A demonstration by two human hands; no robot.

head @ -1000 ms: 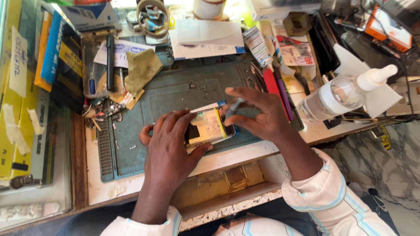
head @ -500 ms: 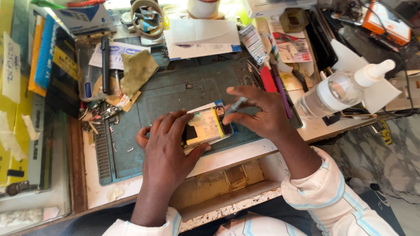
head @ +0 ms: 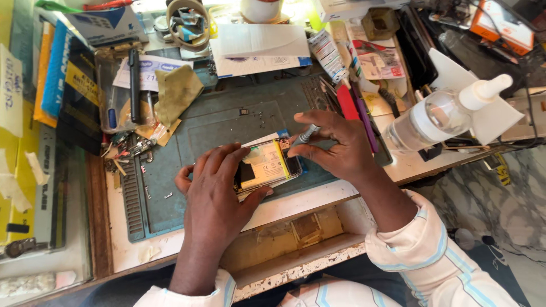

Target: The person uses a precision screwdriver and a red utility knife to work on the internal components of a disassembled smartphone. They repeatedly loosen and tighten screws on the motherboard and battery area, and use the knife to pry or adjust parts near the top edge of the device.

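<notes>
Opened phone (head: 266, 165) flat on mat (head: 227, 122)

Cluttered workbench (head: 364, 196), green repair mat (head: 227, 122) w/ opened phone (head: 267, 165), spray bottle (head: 438, 116), papers (head: 259, 48)

Bench: a worn white worktop (head: 296, 207) with a wooden left edge, crowded with clutter.
Drawer: an open wooden drawer (head: 296, 239) below the front edge (its lip chipped and speckled).
Floor: grey marbled stone (head: 512, 199) at the right.
Light: bright glare along the far edge of the bench.
</notes>
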